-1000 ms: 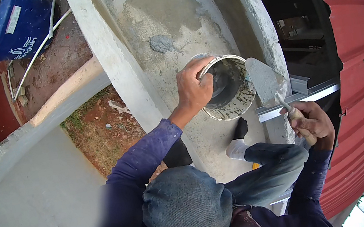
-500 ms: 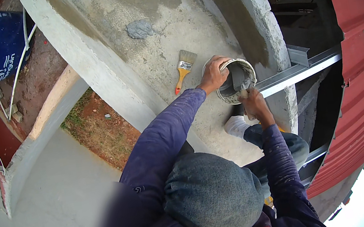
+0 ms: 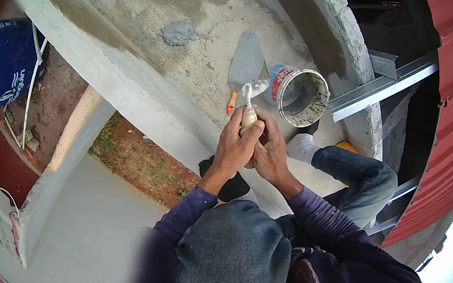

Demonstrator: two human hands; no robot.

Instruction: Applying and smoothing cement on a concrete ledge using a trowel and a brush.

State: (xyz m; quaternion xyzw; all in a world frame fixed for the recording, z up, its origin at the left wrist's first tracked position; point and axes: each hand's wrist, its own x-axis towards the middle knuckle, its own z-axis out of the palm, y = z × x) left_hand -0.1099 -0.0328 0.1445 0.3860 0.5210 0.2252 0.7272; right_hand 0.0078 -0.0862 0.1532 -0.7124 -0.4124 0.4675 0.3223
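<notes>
Trowel [image 3: 247, 72], held before the person: long axis near to far, tip pointing far and slightly right. The left hand [image 3: 237, 145] closes round its handle [image 3: 248, 116]; the right hand [image 3: 269, 152] appears to grip it too, its fingers partly hidden. Floor [image 3: 204, 61] stretches beyond the tip between left wall [image 3: 118, 87] and right wall [image 3: 350, 37]; a bucket [image 3: 279, 83] stands just right. Blade [image 3: 247, 59] triangular, grey; handle pale.
</notes>
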